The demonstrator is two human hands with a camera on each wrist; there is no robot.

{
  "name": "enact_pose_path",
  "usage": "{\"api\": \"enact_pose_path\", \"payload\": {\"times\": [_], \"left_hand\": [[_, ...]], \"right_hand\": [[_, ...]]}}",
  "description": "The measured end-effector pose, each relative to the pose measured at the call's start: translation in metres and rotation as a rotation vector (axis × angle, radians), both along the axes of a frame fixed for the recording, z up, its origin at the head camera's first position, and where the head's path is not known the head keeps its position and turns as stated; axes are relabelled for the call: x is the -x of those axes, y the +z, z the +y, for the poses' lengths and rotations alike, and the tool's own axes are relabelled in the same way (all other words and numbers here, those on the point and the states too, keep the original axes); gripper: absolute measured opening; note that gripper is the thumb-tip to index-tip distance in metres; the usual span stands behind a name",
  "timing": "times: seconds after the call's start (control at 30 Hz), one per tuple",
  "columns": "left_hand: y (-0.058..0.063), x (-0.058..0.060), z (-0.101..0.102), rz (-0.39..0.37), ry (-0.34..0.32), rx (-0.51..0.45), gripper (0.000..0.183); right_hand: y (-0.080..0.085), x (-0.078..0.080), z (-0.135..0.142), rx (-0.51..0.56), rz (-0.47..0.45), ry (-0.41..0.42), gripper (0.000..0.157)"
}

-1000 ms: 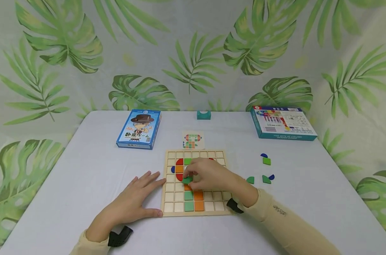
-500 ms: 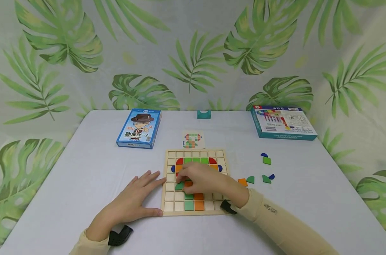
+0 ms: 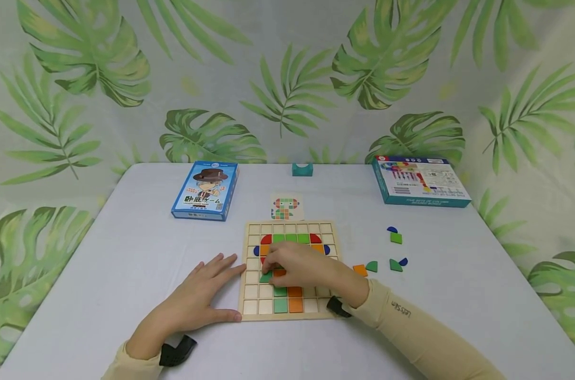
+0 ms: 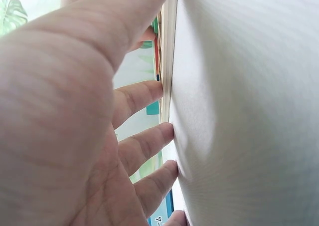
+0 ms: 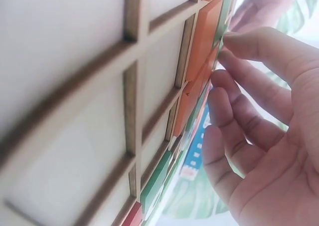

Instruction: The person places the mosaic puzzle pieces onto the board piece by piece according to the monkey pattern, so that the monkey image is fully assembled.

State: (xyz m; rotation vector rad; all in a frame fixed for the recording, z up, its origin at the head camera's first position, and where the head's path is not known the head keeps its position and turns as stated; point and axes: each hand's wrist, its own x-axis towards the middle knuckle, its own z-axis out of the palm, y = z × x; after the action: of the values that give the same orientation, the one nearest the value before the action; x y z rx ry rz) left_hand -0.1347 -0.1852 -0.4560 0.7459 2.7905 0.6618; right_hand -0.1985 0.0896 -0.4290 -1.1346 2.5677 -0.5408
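Note:
A wooden grid board [image 3: 292,317] lies on the white table, its cells partly filled with red, green, orange and blue flat pieces. My right hand [image 3: 308,266] is over the board, thumb and forefinger pinching a green piece [image 3: 265,277] at a cell in the second column from the left. Its full outline is hidden by the fingers. In the right wrist view, the other fingers of that hand curl loosely beside orange tiles [image 5: 203,41]. My left hand [image 3: 199,295] lies with spread fingers along the board's left edge, thumb and fingertips touching it.
A pattern card [image 3: 287,207] lies behind the board. Right of the board are an orange square [image 3: 360,271], green pieces [image 3: 396,238] and blue half-rounds [image 3: 392,229]. Farther back stand a blue box [image 3: 205,191], a teal block [image 3: 302,170] and a teal-edged box [image 3: 421,182].
My right hand has moved the green piece one column left and slightly nearer, then stayed there over the last half second. The left hand has kept its place.

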Motion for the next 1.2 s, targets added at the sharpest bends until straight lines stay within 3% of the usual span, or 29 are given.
{"api": "enact_pose_path", "payload": {"times": [0.27,0.4,0.93,1.2], "left_hand": [[0.0,0.0,0.001,0.004,-0.004,0.002,0.097],[-0.001,-0.001,0.001,0.007,0.002,0.0,0.097],[-0.001,-0.001,0.001,0.013,0.005,0.01,0.098],[-0.002,0.0,0.0,0.01,0.003,-0.004,0.098]], "right_hand": [[0.004,-0.002,0.007,0.003,-0.002,0.01,0.019],[0.009,-0.001,0.026,0.017,-0.006,-0.046,0.019],[0.023,0.025,0.182,-0.034,0.0,-0.434,0.033],[0.019,0.034,0.241,-0.079,-0.03,-0.539,0.04]]}}
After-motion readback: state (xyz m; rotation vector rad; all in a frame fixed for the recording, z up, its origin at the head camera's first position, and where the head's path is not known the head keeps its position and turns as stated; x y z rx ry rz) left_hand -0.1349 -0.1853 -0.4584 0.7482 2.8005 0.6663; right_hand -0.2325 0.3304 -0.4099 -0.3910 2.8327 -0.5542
